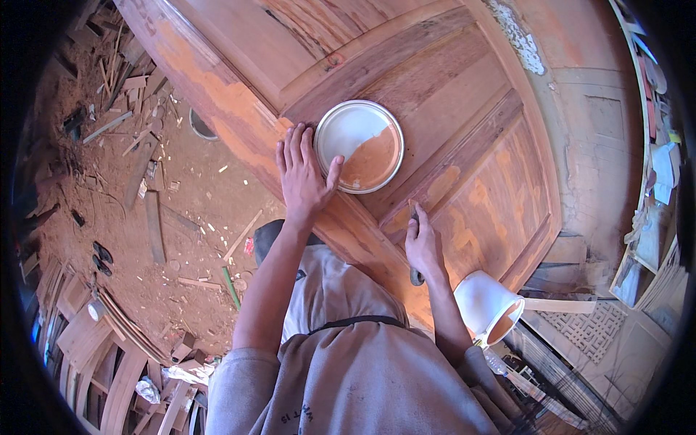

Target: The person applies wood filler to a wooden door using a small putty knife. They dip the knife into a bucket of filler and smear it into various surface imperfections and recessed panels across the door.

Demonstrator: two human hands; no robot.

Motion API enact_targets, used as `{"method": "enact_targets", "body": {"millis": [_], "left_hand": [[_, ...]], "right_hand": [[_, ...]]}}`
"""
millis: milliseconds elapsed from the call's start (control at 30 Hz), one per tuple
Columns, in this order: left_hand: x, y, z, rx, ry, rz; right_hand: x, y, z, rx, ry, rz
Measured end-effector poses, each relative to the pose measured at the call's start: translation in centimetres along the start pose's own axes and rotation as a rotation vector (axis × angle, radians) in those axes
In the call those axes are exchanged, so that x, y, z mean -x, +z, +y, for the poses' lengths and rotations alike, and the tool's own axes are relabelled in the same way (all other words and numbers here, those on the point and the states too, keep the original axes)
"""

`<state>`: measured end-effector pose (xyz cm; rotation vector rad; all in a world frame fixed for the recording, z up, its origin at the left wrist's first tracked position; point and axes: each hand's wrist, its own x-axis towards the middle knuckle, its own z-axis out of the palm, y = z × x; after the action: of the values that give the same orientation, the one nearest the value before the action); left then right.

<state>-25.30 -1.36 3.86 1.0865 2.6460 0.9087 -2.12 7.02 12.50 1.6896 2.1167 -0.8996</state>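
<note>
My left hand [308, 170] lies on a brown panelled wooden door [442, 80], fingers stretched out. Its thumb reaches the near-left rim of a round white lid [344, 130], where orange-brown filler paste [371, 161] covers roughly the lower right half. In my right hand [425, 250] is a slim, dark-handled tool that looks like a putty knife [417, 277]. The handle's end sticks out below the fist, and the tip points at a smeared patch of paste [442, 183] on a door panel. The blade itself is mostly too small to make out.
A white bucket [478, 297] with orange paste inside leans near the door's near right edge. Wood scraps [148, 156] litter the dirt floor on the left, with a pair of dark sandals [102, 257]. Stacked boards [119, 391] lie lower left. Shelving [641, 239] lines the right side.
</note>
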Motion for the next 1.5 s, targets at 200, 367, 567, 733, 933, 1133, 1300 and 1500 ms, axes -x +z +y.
{"method": "enact_targets", "body": {"millis": [200,367,567,733,933,1133,1300,1500], "left_hand": [[0.1,-0.1,0.1,-0.016,-0.009,-0.034],[0.1,-0.3,-0.2,0.016,-0.013,-0.048],[-0.1,-0.1,0.1,0.006,-0.016,-0.062],[-0.1,-0.2,-0.2,-0.007,-0.034,-0.053],[0.0,-0.1,0.0,-0.016,-0.03,-0.073],[0.1,-0.1,-0.1,-0.034,-0.034,-0.059],[-0.3,-0.2,0.4,-0.007,-0.014,-0.054],[0.1,-0.3,-0.3,0.01,-0.018,-0.039]], "right_hand": [[1.6,1.5,-0.4,0.043,-0.038,-0.03],[5.3,0.7,-0.7,0.096,-0.062,-0.298],[3.1,-1.8,5.6,-0.022,-0.495,-0.03],[-0.8,-1.2,8.5,0.103,-0.639,-0.055],[-2.4,-0.4,9.4,0.106,-0.71,-0.032],[-2.9,0.6,9.4,0.111,-0.711,-0.018],[-2.8,1.5,10.1,0.151,-0.692,0.021],[0.1,-1.7,10.1,0.309,-0.55,-0.013]]}}
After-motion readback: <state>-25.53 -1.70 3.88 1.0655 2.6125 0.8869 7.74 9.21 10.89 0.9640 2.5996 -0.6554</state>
